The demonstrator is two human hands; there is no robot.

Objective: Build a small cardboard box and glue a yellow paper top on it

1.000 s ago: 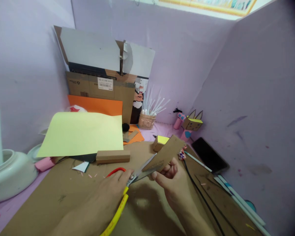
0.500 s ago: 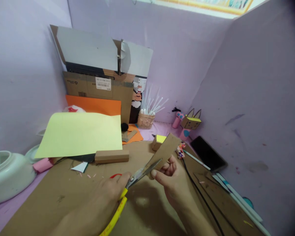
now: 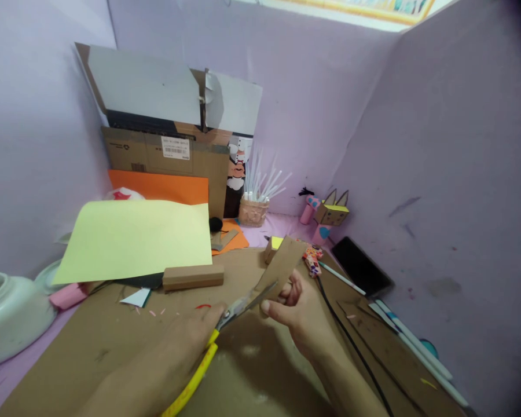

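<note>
My left hand grips scissors with yellow and some red on the handles. Their blades point up and to the right, against the lower edge of a brown cardboard strip. The strip is pinched between the thumb and fingers of my right hand, tilted above the work surface. One blade lies across the near face of the strip; the other is partly hidden behind it. Just behind the strip sits a small cardboard box with a yellow top.
A large cardboard sheet covers the table. Left of the hands lie a cardboard bar and yellow paper. A white pot stands far left. At right are a glue gun with a black cord, a dark tablet and white sticks.
The whole view has shifted slightly, so things appear a little further left. Both hands keep their hold on the scissors and the cardboard strip, with little other movement.
</note>
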